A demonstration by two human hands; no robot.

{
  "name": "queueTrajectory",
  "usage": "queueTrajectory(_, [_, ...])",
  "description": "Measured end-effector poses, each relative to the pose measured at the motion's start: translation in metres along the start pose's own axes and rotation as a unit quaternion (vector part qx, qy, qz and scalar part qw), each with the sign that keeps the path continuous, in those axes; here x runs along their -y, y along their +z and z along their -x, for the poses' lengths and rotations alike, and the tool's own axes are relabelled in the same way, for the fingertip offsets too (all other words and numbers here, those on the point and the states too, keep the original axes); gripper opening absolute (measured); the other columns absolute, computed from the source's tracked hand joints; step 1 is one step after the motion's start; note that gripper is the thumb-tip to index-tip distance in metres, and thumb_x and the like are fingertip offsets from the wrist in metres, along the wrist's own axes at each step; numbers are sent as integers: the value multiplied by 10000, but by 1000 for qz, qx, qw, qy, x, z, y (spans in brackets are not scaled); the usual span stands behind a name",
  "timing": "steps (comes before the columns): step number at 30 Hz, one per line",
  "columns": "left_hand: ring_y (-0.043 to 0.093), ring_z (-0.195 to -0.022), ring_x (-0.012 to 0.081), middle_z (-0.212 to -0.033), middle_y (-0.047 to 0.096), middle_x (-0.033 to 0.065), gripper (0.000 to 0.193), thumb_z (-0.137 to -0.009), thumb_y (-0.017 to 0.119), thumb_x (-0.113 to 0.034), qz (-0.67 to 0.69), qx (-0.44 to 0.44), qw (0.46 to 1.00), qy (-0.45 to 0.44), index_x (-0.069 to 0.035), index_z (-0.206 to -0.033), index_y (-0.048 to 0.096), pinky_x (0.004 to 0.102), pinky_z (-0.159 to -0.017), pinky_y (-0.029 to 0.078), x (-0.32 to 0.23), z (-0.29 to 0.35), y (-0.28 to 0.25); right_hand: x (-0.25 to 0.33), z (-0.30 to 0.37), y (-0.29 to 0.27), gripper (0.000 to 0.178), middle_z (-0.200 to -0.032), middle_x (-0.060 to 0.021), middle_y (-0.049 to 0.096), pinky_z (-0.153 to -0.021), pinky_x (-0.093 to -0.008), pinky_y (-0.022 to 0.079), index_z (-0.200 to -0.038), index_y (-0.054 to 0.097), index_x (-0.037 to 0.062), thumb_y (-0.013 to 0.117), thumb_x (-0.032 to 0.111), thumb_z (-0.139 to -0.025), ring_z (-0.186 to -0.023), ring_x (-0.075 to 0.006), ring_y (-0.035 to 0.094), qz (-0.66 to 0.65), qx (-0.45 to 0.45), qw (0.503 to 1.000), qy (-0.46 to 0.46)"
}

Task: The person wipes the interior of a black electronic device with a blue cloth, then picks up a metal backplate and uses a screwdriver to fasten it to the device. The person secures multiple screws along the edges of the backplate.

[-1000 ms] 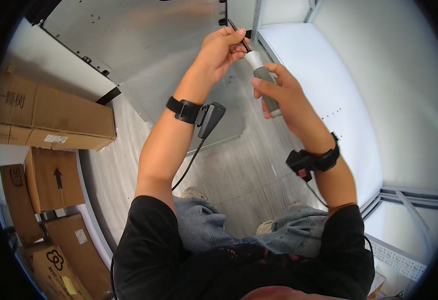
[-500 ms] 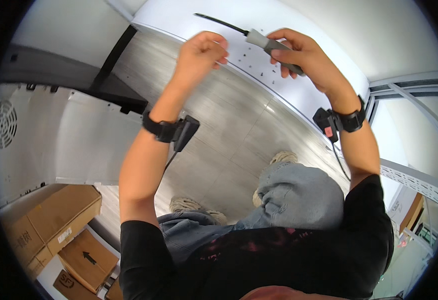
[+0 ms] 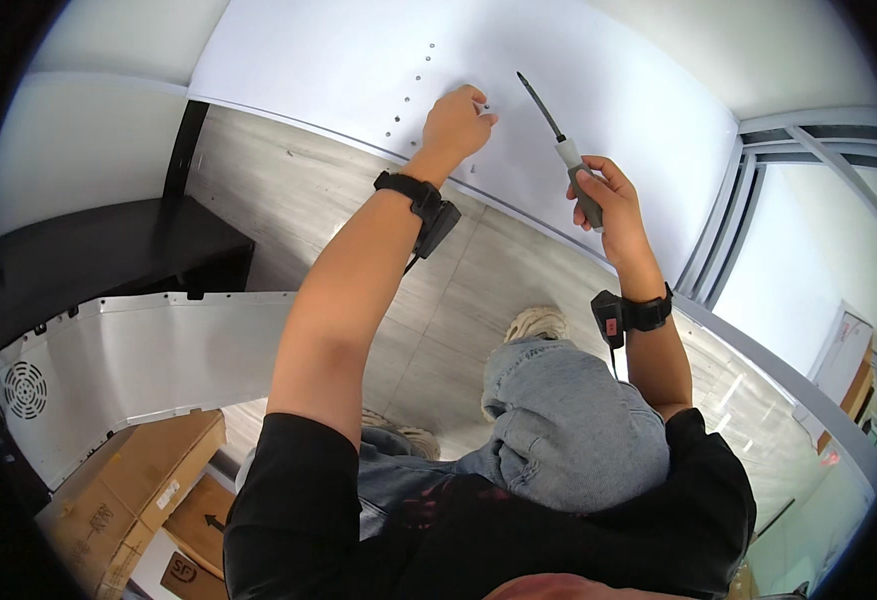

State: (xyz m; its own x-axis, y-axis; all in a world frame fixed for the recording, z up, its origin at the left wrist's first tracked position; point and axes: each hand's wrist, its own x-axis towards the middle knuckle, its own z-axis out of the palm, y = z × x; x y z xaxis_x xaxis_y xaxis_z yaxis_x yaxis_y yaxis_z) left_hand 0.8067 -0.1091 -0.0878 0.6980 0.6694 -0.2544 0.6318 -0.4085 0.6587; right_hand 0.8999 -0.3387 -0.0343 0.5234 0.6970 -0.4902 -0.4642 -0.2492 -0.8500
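Observation:
My right hand [image 3: 610,208] is wrapped around the grey handle of a screwdriver [image 3: 565,152]. Its dark shaft points up and to the left, over a white panel [image 3: 598,70]. Farther left, my left hand [image 3: 455,128] is lowered to the panel with bent fingers. A gap shows between its thumb and forefinger, and a small screw [image 3: 487,106] lies in that gap. Several more small screws [image 3: 407,99] are spread on the panel left of this hand, roughly in rows. The palm side of my left hand is hidden.
A black low unit [image 3: 108,245] stands at left, beside a bent metal panel [image 3: 178,350] with a round vent. Cardboard boxes [image 3: 148,480] are stacked at lower left. A metal frame [image 3: 723,215] rises at right. Tiled floor [image 3: 398,310] lies below the white panel.
My left hand has moved right and down onto the panel among the screws. My right hand has drawn nearer to me, and the screwdriver now points more steeply away. The view has shifted.

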Motion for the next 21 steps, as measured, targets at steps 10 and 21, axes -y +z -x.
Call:
queueTrajectory(10, [664, -786, 219, -796, 687, 88, 126, -826, 655, -160, -36, -65, 997, -28, -47, -881, 664, 335, -720, 515, 1, -17, 12, -10, -6, -3, 325, -770, -59, 610, -442, -223, 376, -1171, 537, 27, 607, 196, -902, -496, -97, 531, -25, 12, 999, 22])
queueTrajectory(21, [650, -939, 244, -1058, 621, 176, 63, -969, 479, -70, 671, 2, 730, -127, -28, -986, 523, 335, -855, 572, 11, 77, -100, 9, 8, 57, 301, -760, -14, 582, -491, -211, 399, -1135, 596, 23, 657, 122, -857, -544, -63, 510, 132, 98, 986, -33])
